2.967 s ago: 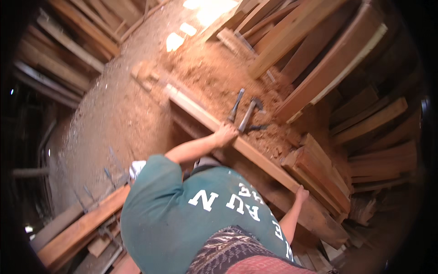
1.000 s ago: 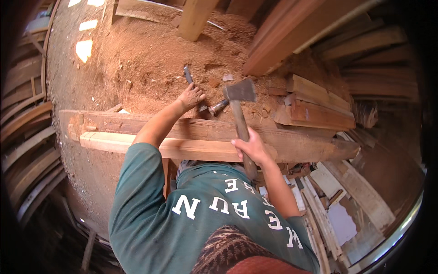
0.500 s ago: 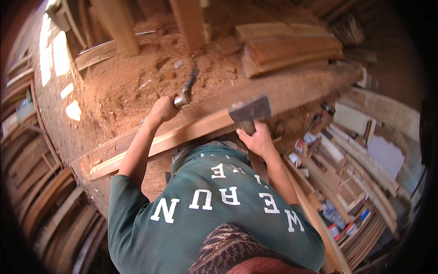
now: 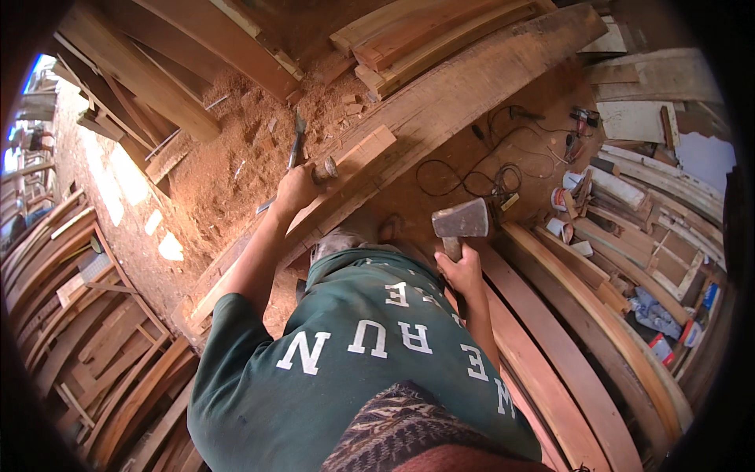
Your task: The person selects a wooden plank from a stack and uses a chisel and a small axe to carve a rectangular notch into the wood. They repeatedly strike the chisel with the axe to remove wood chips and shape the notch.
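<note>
My left hand [image 4: 297, 189] is closed on a chisel [image 4: 325, 169], whose metal-ringed end sticks out to the right, over a long pale beam [image 4: 370, 149]. The beam lies along a wide weathered plank [image 4: 503, 79]. A dark long tool [image 4: 299, 130] rests just above that hand in the wood shavings [image 4: 236, 149]. My right hand [image 4: 464, 267] grips the wooden handle of an axe [image 4: 460, 220], its grey head raised to the right of my body, below the plank.
Upright planks [image 4: 197, 86] and stacked boards [image 4: 409, 55] stand beyond the shavings. Curved timbers [image 4: 71, 330] fill the left; long boards [image 4: 566, 338] lie beside me on the right. Black cables [image 4: 495, 169], power tools [image 4: 582, 118] and scrap pieces [image 4: 645, 236] lie at the right.
Three seconds ago both hands were on the beam; since then they took up chisel and axe. The view has turned, and the axe has moved toward the right, away from the beam.
</note>
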Demonstrator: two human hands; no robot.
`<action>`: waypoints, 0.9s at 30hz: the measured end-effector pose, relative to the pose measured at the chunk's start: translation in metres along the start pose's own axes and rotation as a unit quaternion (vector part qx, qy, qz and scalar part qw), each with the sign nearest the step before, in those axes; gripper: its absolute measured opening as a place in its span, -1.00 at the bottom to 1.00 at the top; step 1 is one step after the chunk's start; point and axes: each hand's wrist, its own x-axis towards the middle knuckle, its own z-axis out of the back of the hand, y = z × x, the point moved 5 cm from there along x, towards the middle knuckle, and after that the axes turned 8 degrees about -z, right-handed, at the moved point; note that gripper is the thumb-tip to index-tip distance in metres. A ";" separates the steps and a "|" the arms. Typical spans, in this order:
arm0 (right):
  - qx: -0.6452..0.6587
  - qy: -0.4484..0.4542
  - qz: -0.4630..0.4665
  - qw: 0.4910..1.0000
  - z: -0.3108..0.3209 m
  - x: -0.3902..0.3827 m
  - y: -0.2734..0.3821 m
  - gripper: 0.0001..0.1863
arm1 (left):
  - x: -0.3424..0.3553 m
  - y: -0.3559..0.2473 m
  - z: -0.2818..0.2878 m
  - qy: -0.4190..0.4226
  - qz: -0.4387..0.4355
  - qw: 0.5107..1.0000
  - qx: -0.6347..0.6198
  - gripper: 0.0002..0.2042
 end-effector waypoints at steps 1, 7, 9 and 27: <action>0.030 -0.003 -0.032 0.999 0.004 -0.012 -0.006 -0.67 | 0.000 0.005 -0.004 0.005 0.001 1.000 0.002 -0.51; 0.129 -0.067 -0.123 0.982 0.003 -0.047 -0.074 -0.69 | 0.009 0.003 -0.003 0.047 -0.008 0.998 0.037 -0.54; 0.161 -0.097 -0.144 0.972 -0.003 -0.054 -0.080 -0.69 | 0.012 0.002 -0.003 0.058 -0.025 0.997 0.032 -0.53; 0.104 -0.171 -0.183 0.963 -0.113 -0.111 -0.062 -0.51 | 0.034 0.014 -0.016 0.151 -0.109 0.981 0.061 -0.40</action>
